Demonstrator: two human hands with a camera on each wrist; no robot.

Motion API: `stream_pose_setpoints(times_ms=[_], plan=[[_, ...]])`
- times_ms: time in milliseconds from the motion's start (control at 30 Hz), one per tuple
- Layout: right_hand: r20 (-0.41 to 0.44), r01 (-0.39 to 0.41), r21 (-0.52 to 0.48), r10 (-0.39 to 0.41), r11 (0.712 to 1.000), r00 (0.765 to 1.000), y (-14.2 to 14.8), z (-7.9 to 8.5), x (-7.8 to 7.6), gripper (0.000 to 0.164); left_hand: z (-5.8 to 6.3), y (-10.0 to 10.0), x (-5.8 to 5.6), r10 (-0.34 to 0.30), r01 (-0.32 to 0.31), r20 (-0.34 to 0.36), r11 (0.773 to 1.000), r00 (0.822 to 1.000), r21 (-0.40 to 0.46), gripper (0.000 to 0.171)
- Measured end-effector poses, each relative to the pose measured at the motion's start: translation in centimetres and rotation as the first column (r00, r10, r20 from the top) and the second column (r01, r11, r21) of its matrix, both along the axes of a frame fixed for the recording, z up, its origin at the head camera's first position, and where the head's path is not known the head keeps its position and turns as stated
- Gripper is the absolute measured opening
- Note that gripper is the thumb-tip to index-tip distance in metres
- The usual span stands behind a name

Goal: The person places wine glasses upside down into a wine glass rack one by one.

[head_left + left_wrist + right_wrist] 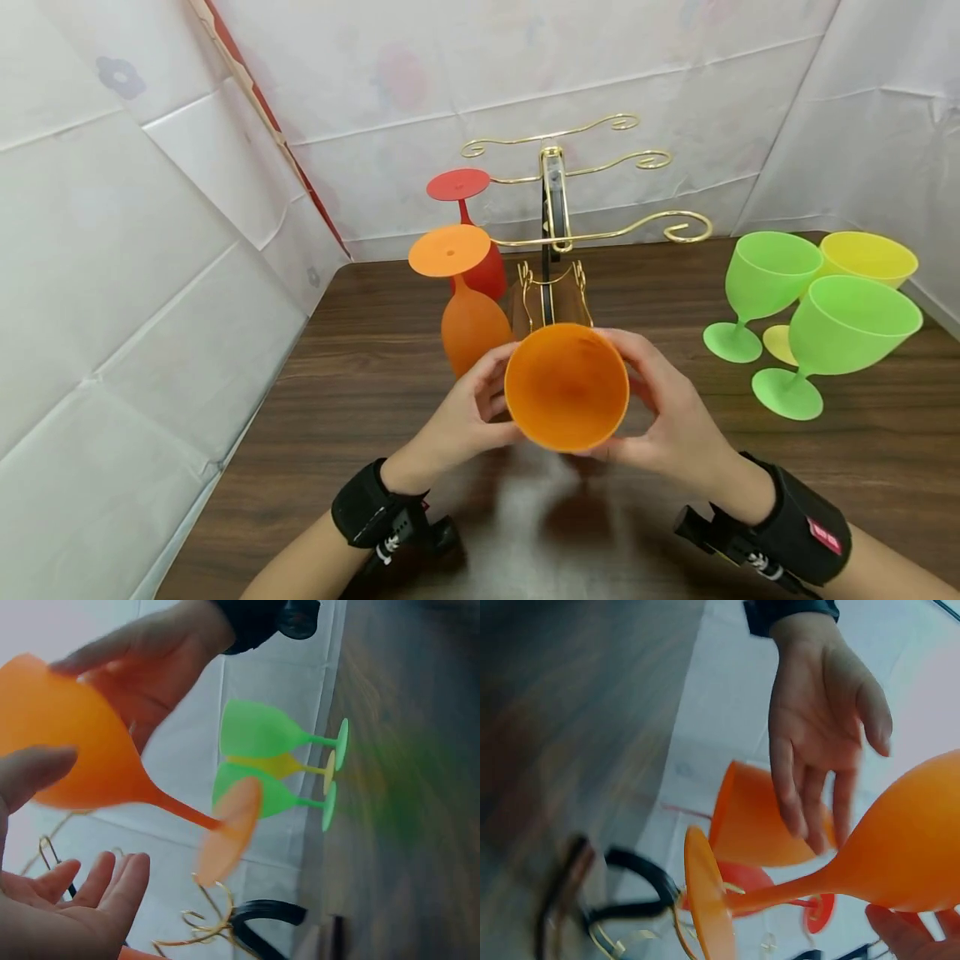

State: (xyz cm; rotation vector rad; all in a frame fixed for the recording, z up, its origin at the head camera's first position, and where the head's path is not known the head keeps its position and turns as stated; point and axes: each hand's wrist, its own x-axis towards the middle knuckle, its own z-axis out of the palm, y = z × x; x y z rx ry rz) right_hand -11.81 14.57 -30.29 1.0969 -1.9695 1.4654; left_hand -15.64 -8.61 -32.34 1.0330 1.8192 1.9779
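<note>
An orange plastic goblet (562,392) is held up with its mouth toward the head camera. My right hand (667,408) grips its bowl from the right, thumb and fingers about it; in the left wrist view its stem and foot point away over the table. Beside the bowl on the left is my left hand (468,412). Its fingers are spread and relaxed in the right wrist view, with a gap between palm and bowl. Beyond the goblet stands a gold wire rack (555,200) with curled arms. A second orange goblet (472,325) and a red goblet (487,271) hang upside down from its left side.
Two green goblets (847,329) and a yellow goblet (870,254) stand upright together on the dark wood table (337,400), to the right. White sheeting (172,250) walls in the back and sides. Gold rack arms (637,225) stick out to the right.
</note>
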Motion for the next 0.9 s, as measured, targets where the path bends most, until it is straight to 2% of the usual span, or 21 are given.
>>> stream_pose_setpoints(times_ms=[33, 67, 100, 167, 233, 300, 333, 367, 433, 467, 533, 600, 667, 767, 833, 900], plan=[[-0.088, -0.001, 0.023, 0.003, 1.000, 0.996, 0.00, 0.02, 0.03, 0.075, -0.11, -0.22, -0.01, 0.000, 0.000, 0.038, 1.000, 0.999, 0.004, 0.071], [-0.185, 0.004, 0.047, 0.005, 0.999, 0.983, -0.06, 0.04, 0.04, 0.071, -0.20, -0.39, 0.01, -0.001, 0.000, 0.076, 1.000, 0.997, 0.005, 0.068], [-0.287, 0.016, 0.072, 0.005, 0.997, 0.958, -0.17, 0.05, 0.02, 0.067, -0.22, -0.47, 0.06, 0.002, -0.003, 0.120, 1.000, 0.993, 0.001, 0.065], [-0.472, 0.054, 0.122, 0.010, 0.991, 0.881, -0.44, 0.07, -0.05, 0.056, -0.18, -0.55, 0.18, -0.007, 0.009, 0.201, 1.000, 0.980, -0.012, 0.057], [-0.602, 0.094, 0.160, 0.022, 0.983, 0.798, -0.72, 0.07, -0.09, 0.046, -0.10, -0.56, 0.23, -0.061, 0.063, 0.286, 0.998, 0.956, 0.002, 0.052], [-0.680, 0.136, 0.186, 0.027, 0.973, 0.733, -0.90, 0.07, -0.17, 0.039, 0.03, -0.56, 0.28, -0.153, 0.142, 0.378, 0.988, 0.913, 0.057, 0.051], [-0.701, 0.152, 0.200, 0.033, 0.968, 0.712, -0.91, 0.05, -0.18, 0.037, 0.07, -0.58, 0.28, -0.206, 0.183, 0.419, 0.979, 0.884, 0.094, 0.051], [-0.712, 0.164, 0.211, 0.037, 0.964, 0.701, -0.92, 0.02, -0.21, 0.036, 0.12, -0.62, 0.28, -0.260, 0.226, 0.452, 0.965, 0.853, 0.130, 0.051], [-0.729, 0.188, 0.227, 0.038, 0.956, 0.684, -0.90, -0.06, -0.30, 0.033, 0.20, -0.70, 0.31, -0.351, 0.300, 0.490, 0.936, 0.798, 0.183, 0.050], [-0.735, 0.200, 0.235, 0.039, 0.951, 0.677, -0.87, -0.12, -0.34, 0.032, 0.21, -0.76, 0.35, -0.385, 0.330, 0.500, 0.923, 0.776, 0.199, 0.048], [-0.744, 0.224, 0.250, 0.039, 0.942, 0.667, -0.83, -0.25, -0.37, 0.030, 0.22, -0.87, 0.45, -0.429, 0.377, 0.501, 0.903, 0.752, 0.206, 0.047], [-0.751, 0.242, 0.262, 0.039, 0.934, 0.660, -0.81, -0.37, -0.40, 0.029, 0.21, -0.89, 0.57, -0.454, 0.409, 0.489, 0.890, 0.745, 0.203, 0.049], [-0.749, 0.250, 0.275, 0.043, 0.928, 0.662, -0.79, -0.47, -0.39, 0.029, 0.18, -0.82, 0.63, -0.463, 0.419, 0.480, 0.885, 0.745, 0.203, 0.050], [-0.740, 0.253, 0.281, 0.041, 0.926, 0.671, -0.82, -0.55, -0.36, 0.029, 0.12, -0.68, 0.69, -0.455, 0.407, 0.476, 0.890, 0.753, 0.207, 0.050], [-0.722, 0.239, 0.287, 0.046, 0.928, 0.691, -0.79, -0.53, -0.34, 0.030, 0.08, -0.69, 0.78, -0.444, 0.394, 0.478, 0.895, 0.758, 0.208, 0.050], [-0.685, 0.197, 0.296, 0.064, 0.934, 0.726, -0.60, -0.45, -0.33, 0.036, 0.11, -0.77, 0.94, -0.429, 0.380, 0.480, 0.903, 0.765, 0.202, 0.055]])
